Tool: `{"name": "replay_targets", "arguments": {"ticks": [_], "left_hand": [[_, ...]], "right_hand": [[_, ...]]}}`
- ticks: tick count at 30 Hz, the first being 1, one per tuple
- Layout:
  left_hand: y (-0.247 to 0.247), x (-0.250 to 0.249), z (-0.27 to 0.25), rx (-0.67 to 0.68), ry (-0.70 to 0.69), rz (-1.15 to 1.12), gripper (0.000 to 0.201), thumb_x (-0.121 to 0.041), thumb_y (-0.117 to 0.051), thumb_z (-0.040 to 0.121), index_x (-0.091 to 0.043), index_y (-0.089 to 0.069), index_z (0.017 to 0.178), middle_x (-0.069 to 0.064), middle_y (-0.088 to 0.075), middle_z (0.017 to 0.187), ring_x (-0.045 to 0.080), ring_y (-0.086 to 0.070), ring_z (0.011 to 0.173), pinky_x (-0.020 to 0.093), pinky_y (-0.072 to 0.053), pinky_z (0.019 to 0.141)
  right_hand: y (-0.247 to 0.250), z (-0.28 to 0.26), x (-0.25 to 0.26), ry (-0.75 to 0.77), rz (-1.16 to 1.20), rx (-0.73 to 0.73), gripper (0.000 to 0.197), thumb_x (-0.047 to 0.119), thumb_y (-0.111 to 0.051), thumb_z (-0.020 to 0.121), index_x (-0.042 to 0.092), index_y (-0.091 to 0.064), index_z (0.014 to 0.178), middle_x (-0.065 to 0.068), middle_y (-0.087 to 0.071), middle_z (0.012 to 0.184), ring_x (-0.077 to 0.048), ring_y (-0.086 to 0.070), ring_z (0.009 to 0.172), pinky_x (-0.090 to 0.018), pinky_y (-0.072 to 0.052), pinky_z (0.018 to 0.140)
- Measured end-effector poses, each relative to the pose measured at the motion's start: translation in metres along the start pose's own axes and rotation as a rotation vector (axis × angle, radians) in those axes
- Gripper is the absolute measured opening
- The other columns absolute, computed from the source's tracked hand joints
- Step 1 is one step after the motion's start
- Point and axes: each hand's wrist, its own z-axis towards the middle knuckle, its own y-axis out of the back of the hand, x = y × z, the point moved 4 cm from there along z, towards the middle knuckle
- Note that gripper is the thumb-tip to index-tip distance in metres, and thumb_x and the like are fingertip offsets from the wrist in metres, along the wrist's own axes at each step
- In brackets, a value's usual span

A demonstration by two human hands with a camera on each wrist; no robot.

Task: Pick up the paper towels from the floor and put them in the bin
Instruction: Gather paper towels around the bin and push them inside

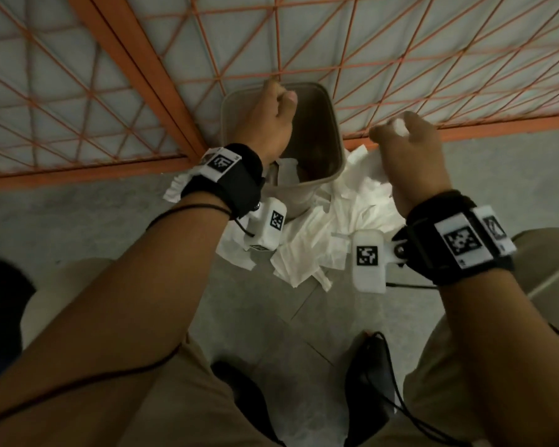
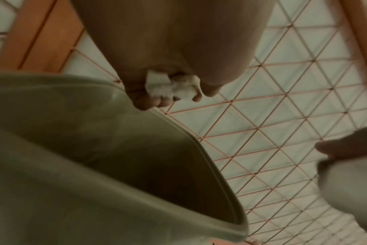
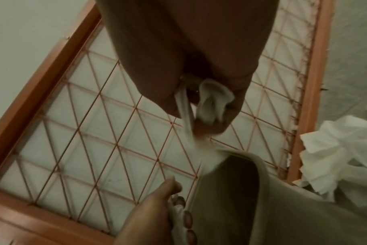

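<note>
Both hands clutch wads: left hand (image 1: 268, 121) above the bin (image 1: 334, 133), right hand (image 1: 410, 156) beside it. Paper towels (image 1: 329, 227), centre frame, look light and limp; pinch bunched folds.

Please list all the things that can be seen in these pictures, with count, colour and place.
bin: one, beige-grey, on the floor against the mesh, a paper towel inside
paper towels: a loose pile, white, on the floor beside the bin
mesh panel: orange frame and wire, behind the bin
floor: grey
wrist bands: two, black with white tags
left hand: over the bin, grip closed on a white wad
right hand: right of the bin, grip closed on a white towel
</note>
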Motion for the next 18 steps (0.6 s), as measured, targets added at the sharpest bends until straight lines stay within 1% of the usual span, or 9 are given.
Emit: {"name": "replay_targets", "arguments": {"ticks": [3, 4, 7, 9, 11, 12, 14, 16, 18], "left_hand": [[-0.009, 0.013, -0.001, 0.166, 0.085, 0.013, 0.034, -0.036, -0.034, 0.102, -0.010, -0.055, 0.108, 0.005, -0.058, 0.093, 0.023, -0.059, 0.092, 0.034, -0.047, 0.084], [-0.009, 0.016, -0.004, 0.186, 0.078, 0.027, 0.038, -0.033, -0.035, 0.101, -0.006, -0.059, 0.112, 0.012, -0.062, 0.105, 0.028, -0.059, 0.103, 0.037, -0.047, 0.092], [0.002, 0.025, -0.021, 0.081, 0.026, 0.009, 0.035, -0.022, -0.038, 0.100, -0.010, -0.060, 0.124, 0.012, -0.056, 0.130, 0.022, -0.053, 0.121, 0.028, -0.040, 0.105], [0.018, 0.027, -0.044, -0.036, -0.026, -0.043, 0.032, -0.021, -0.042, 0.099, -0.017, -0.060, 0.125, 0.003, -0.057, 0.131, 0.012, -0.053, 0.120, 0.016, -0.039, 0.100], [0.030, 0.026, -0.077, -0.124, -0.047, -0.116, 0.028, -0.019, -0.045, 0.098, -0.018, -0.064, 0.118, -0.004, -0.064, 0.120, 0.002, -0.057, 0.108, 0.006, -0.040, 0.090], [0.033, 0.025, -0.095, -0.145, -0.035, -0.143, 0.025, -0.019, -0.047, 0.098, -0.018, -0.066, 0.115, -0.006, -0.066, 0.114, -0.002, -0.058, 0.101, 0.004, -0.041, 0.085], [0.026, 0.029, -0.129, -0.153, 0.024, -0.158, 0.022, -0.021, -0.050, 0.098, -0.019, -0.067, 0.111, -0.011, -0.066, 0.108, -0.006, -0.058, 0.093, 0.005, -0.044, 0.081], [0.004, 0.042, -0.149, -0.090, 0.084, -0.124, 0.021, -0.020, -0.052, 0.096, -0.019, -0.067, 0.111, -0.012, -0.065, 0.108, -0.006, -0.056, 0.094, 0.005, -0.043, 0.082], [-0.030, 0.062, -0.157, 0.080, 0.171, -0.039, 0.024, -0.021, -0.055, 0.093, -0.020, -0.065, 0.115, -0.005, -0.065, 0.116, 0.003, -0.058, 0.101, 0.016, -0.047, 0.087]], "right_hand": [[-0.026, 0.019, 0.009, 0.070, -0.086, 0.100, 0.011, 0.018, -0.052, 0.084, 0.025, -0.044, 0.085, -0.002, -0.054, 0.086, -0.024, -0.059, 0.079, -0.044, -0.056, 0.074], [-0.035, 0.025, 0.010, 0.062, -0.056, 0.137, 0.013, 0.016, -0.047, 0.089, 0.028, -0.041, 0.090, -0.005, -0.056, 0.095, -0.028, -0.065, 0.077, -0.048, -0.058, 0.071], [-0.055, 0.033, 0.018, 0.064, -0.011, 0.212, 0.029, 0.001, -0.027, 0.094, 0.025, -0.038, 0.106, -0.011, -0.058, 0.098, -0.027, -0.063, 0.052, -0.036, -0.057, 0.049], [-0.065, 0.036, 0.023, 0.108, -0.047, 0.212, 0.043, -0.005, -0.026, 0.088, 0.026, -0.043, 0.112, -0.012, -0.060, 0.094, -0.025, -0.061, 0.052, -0.030, -0.052, 0.045], [-0.078, 0.040, 0.023, 0.159, -0.137, 0.234, 0.040, -0.003, -0.033, 0.090, 0.023, -0.050, 0.116, -0.011, -0.062, 0.100, -0.023, -0.065, 0.068, -0.030, -0.056, 0.052], [-0.085, 0.040, 0.023, 0.196, -0.239, 0.267, 0.035, 0.002, -0.041, 0.093, 0.020, -0.053, 0.121, -0.008, -0.062, 0.108, -0.020, -0.065, 0.081, -0.029, -0.058, 0.064], [-0.097, 0.040, 0.024, 0.252, -0.462, 0.403, 0.042, 0.022, -0.058, 0.094, 0.021, -0.049, 0.135, -0.003, -0.054, 0.131, -0.015, -0.055, 0.110, -0.018, -0.045, 0.087], [-0.102, 0.038, 0.024, 0.263, -0.570, 0.532, 0.064, 0.041, -0.065, 0.088, 0.027, -0.039, 0.145, -0.001, -0.040, 0.148, -0.017, -0.041, 0.133, -0.017, -0.028, 0.097], [-0.097, 0.035, 0.025, 0.289, -0.569, 0.540, 0.068, 0.050, -0.064, 0.086, 0.031, -0.038, 0.146, 0.000, -0.036, 0.151, -0.013, -0.037, 0.134, -0.019, -0.027, 0.099]]}}
